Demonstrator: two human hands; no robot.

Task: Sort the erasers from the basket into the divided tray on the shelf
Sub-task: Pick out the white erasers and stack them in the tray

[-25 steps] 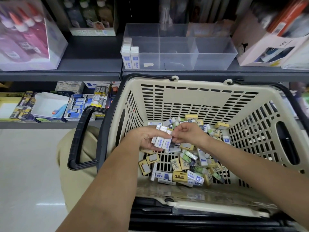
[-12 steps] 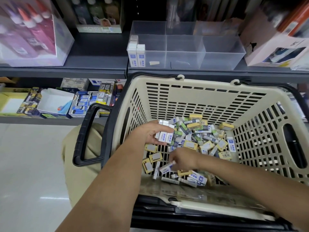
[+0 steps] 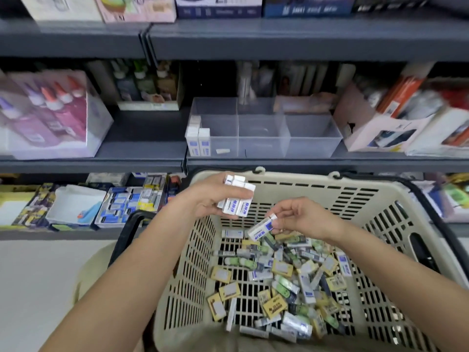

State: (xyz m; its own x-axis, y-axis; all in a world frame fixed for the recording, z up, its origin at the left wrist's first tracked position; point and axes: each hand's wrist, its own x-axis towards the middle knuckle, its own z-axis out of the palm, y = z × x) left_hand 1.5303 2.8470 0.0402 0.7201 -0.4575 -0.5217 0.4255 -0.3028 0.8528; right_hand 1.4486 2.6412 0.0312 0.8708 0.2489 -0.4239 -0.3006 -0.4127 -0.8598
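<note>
1. Head view, centre of frame: my left hand grips a bundle of white-and-blue erasers, several side by side, held above the basket's upper left rim.
2. My right hand, right of centre, pinches a single white-and-blue eraser between its fingertips, tilted, just below and right of the bundle, not touching it.
3. Beige basket fills the lower right; a loose eraser pile in yellow, green, white and blue lies on its floor.
4. Clear divided tray sits on the grey shelf, upper centre; a few upright erasers stand in its leftmost compartment, the other compartments look bare.
5. Frame is motion-blurred; labels unreadable.
</note>
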